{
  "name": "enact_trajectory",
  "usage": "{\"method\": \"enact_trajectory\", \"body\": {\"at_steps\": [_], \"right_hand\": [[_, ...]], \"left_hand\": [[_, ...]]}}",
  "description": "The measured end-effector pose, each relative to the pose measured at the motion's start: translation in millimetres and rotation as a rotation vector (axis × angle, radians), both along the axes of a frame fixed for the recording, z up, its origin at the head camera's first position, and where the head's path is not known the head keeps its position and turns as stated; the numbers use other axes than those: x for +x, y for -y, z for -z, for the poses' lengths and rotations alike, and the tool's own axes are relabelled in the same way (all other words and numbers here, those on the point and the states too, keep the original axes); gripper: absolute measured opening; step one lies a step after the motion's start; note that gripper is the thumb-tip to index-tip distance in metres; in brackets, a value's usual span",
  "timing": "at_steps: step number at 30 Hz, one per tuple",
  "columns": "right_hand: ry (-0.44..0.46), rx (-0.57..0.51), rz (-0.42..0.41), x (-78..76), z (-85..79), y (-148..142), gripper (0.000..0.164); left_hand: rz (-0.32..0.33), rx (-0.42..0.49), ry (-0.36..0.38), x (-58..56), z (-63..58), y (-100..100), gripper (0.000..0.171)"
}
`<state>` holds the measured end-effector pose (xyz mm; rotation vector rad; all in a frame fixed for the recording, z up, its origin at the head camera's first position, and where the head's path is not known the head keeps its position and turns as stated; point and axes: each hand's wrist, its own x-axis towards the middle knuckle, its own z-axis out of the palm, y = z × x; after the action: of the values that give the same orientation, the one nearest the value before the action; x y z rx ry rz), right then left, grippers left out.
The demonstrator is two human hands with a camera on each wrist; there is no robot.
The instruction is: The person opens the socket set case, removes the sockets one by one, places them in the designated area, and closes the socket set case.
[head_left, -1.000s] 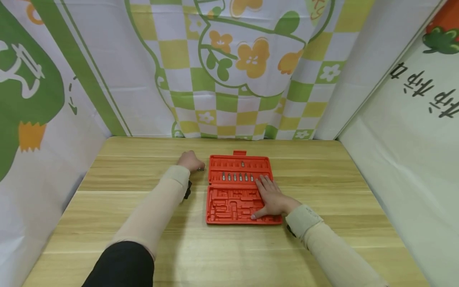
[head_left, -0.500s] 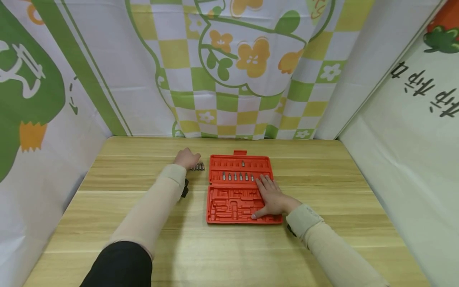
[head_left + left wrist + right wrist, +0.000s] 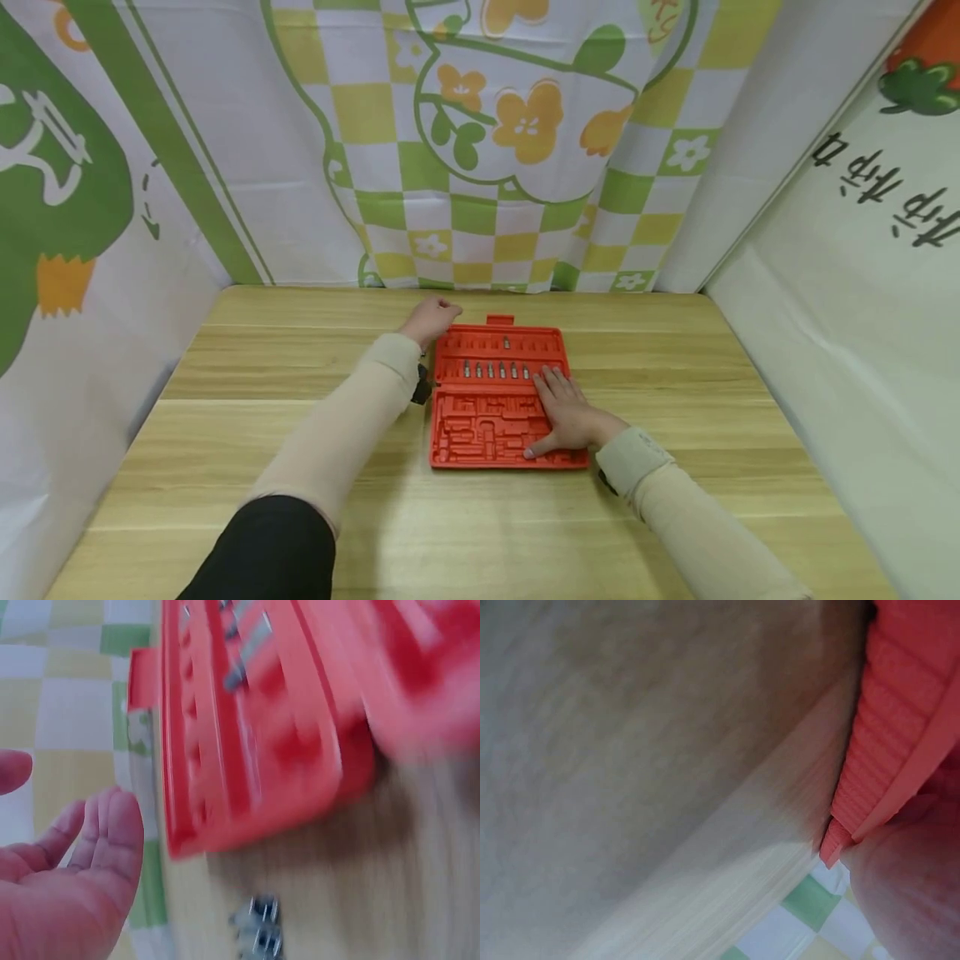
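Observation:
A red plastic bit case (image 3: 487, 389) lies unfolded on the wooden table. Its far half holds a row of several metal screwdriver bits (image 3: 502, 370) and a single bit (image 3: 507, 342) above them. My left hand (image 3: 432, 320) hovers at the case's far left corner. In the left wrist view its fingers (image 3: 112, 825) are loosely bent, apart from the thumb, with nothing seen between them. Beside the case lie loose bits (image 3: 259, 930), mostly hidden by my arm in the head view. My right hand (image 3: 572, 414) rests spread over the case's right side.
The wooden table (image 3: 637, 533) reaches to a patterned cloth (image 3: 517, 242) at the back. White printed sheets (image 3: 847, 350) hang at both sides. A red latch tab (image 3: 500, 319) sticks out from the case's far edge.
My left hand was over the loose bits, drew slightly left so they showed, then moved right and away from me to the case's far left corner. The right hand has stayed put.

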<state>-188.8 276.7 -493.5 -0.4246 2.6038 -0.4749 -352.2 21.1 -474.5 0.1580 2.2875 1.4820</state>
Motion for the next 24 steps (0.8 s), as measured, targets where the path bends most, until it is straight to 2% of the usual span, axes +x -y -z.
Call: {"method": "enact_trajectory", "body": {"at_steps": [5, 9, 14, 21, 24], "right_hand": [[0.004, -0.001, -0.008, -0.4, 1.7, -0.4, 0.129], [0.006, 0.005, -0.005, -1.2, 2.6, -1.6, 0.129], [0.004, 0.012, -0.001, -1.6, 2.5, -2.7, 0.130], [0.001, 0.003, -0.001, -1.3, 1.6, -2.9, 0.129], [0.005, -0.008, -0.001, -0.8, 0.9, -2.1, 0.129]], "left_hand": [[-0.012, 0.159, 0.120, 2.6, 5.7, -16.0, 0.044], [-0.002, 0.167, 0.139, 6.0, 6.3, -27.9, 0.048], [0.052, 0.153, 0.175, 10.5, 6.7, -43.8, 0.049], [0.061, 0.199, 0.258, 11.4, 12.8, -62.0, 0.045], [0.076, 0.205, 0.300, 12.2, 15.0, -66.2, 0.050]]}}
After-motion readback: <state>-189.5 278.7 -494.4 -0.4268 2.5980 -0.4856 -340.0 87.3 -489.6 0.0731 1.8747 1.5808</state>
